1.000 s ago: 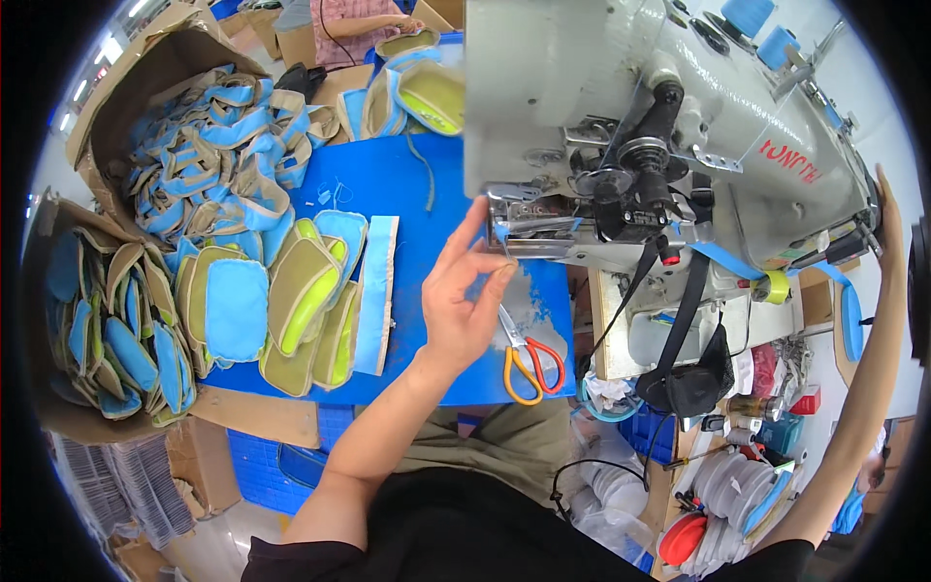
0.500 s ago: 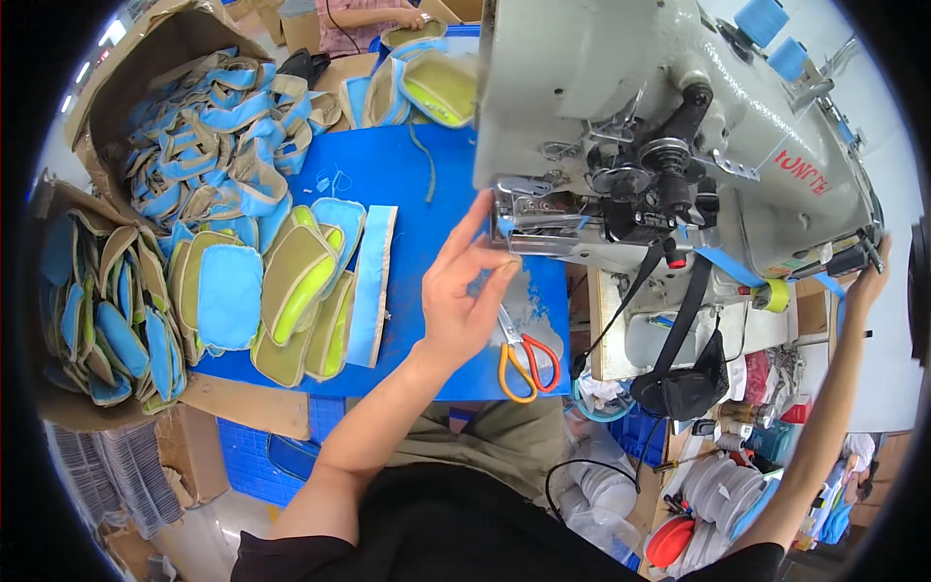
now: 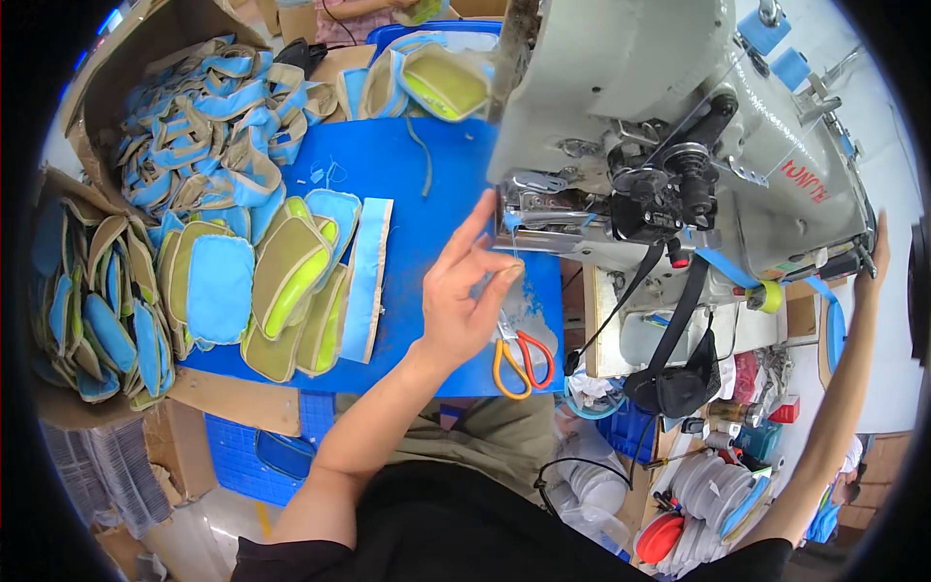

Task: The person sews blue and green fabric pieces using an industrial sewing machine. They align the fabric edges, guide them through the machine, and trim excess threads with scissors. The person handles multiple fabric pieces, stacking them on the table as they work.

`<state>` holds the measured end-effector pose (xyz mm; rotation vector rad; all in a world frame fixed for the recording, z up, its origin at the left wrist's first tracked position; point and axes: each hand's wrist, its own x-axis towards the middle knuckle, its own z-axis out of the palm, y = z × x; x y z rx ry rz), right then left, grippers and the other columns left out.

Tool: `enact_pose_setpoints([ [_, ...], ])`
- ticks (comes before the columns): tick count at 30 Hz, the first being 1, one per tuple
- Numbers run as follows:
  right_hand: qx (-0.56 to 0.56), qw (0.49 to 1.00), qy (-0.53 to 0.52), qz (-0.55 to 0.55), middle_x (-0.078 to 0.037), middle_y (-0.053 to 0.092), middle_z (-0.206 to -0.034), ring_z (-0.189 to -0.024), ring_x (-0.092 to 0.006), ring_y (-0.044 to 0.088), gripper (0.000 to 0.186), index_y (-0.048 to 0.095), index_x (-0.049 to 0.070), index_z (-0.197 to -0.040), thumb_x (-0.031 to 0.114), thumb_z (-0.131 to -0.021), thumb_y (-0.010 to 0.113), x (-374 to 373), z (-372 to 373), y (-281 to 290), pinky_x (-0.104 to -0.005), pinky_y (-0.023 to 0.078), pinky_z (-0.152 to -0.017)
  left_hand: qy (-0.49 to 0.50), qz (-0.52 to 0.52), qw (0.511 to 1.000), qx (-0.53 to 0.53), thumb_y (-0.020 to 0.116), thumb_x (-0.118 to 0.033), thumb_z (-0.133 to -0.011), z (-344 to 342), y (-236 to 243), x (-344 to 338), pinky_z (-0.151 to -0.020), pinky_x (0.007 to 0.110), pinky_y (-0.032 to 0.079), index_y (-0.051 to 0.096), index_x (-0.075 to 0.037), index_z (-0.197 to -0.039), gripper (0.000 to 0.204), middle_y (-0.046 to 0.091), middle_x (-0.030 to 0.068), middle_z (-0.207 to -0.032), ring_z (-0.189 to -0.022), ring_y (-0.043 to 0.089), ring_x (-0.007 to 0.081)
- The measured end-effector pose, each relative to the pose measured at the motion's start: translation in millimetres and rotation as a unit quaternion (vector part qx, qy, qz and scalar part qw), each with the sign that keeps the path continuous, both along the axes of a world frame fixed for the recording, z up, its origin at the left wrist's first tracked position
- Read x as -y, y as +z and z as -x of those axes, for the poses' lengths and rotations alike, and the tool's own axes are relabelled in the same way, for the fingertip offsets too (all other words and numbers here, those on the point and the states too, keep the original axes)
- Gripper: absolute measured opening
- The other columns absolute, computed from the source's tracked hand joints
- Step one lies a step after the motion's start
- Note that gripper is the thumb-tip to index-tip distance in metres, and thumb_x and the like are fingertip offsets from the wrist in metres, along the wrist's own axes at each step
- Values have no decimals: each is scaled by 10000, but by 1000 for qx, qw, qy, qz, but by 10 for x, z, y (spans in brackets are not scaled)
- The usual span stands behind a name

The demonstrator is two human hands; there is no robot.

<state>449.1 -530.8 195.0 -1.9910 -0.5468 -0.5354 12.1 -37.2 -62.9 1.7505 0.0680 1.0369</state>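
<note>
My left hand (image 3: 464, 296) is beside the sewing end of a grey industrial sewing machine (image 3: 611, 78). Its thumb and a finger pinch a thin blue thread (image 3: 517, 250) coming down from the metal arm (image 3: 553, 209). The index finger stretches up to the tip of that arm. Just below the hand, scissors (image 3: 524, 361) with orange and red handles lie on the blue table (image 3: 364, 155). Far right, my right hand (image 3: 876, 257) is against the machine's wheel end, seen edge-on, its grip mostly hidden. Blue tape (image 3: 722, 267) runs through a yellow roller (image 3: 768, 297).
Blue and olive padded pieces (image 3: 221, 289) are stacked on the left, beside a blue strip (image 3: 367, 281). Cardboard boxes (image 3: 87, 97) hold trimmed bands (image 3: 208, 126) and more pieces. Another person's hand (image 3: 402, 5) is at the back. Thread cones (image 3: 790, 68) stand above the machine.
The view has shifted slightly, with the machine lying a little further right. The thread now shows plainly between the arm and my left fingers. My right hand has moved slightly up along the wheel end.
</note>
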Motion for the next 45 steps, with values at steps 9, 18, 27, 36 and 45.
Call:
enact_pose_setpoints([
  [9,227,943,-193,148,-185,659,-1262,-1182,-283,624,473,617,-49,-1295,336,-1089,435,1185,-192,-1628,-399,478,-1017,-8,19,999,27,722,-15,-911,-87,0,74,-1103,484,478,724,2,-968,59,453,337,-1536,-1418,504,414],
  [18,-26,999,9,-22,-154,676,-1278,-1101,-225,665,618,592,-45,-1350,501,-1090,465,101,15,-1,-374,508,-974,23,9,1000,11,733,-37,-895,-9,-32,49,-989,384,528,741,-13,-947,58,473,326,-1533,-1347,590,362],
  [27,28,983,-34,-181,-140,544,-1480,-1313,-223,555,588,422,23,-1541,424,-1111,436,311,201,-1050,-375,456,-1094,26,27,999,0,740,-45,-893,-2,-55,117,-922,332,538,747,-20,-935,49,491,287,-1540,-1214,678,288],
  [36,-259,966,18,-4,-135,712,-1226,-1099,-232,693,569,643,-16,-1343,467,-1074,508,-240,-110,493,-388,508,-998,19,33,999,6,745,-43,-896,-7,-72,92,-923,335,541,745,-18,-941,52,481,277,-1552,-1192,682,266],
  [45,23,976,-123,-179,-160,632,-1371,-1196,-259,637,603,564,-41,-1407,461,-1095,444,346,32,-1488,-372,507,-999,31,-21,999,1,741,-39,-888,-2,-29,-6,-960,353,534,742,-10,-939,59,470,304,-1547,-1308,623,329],
])
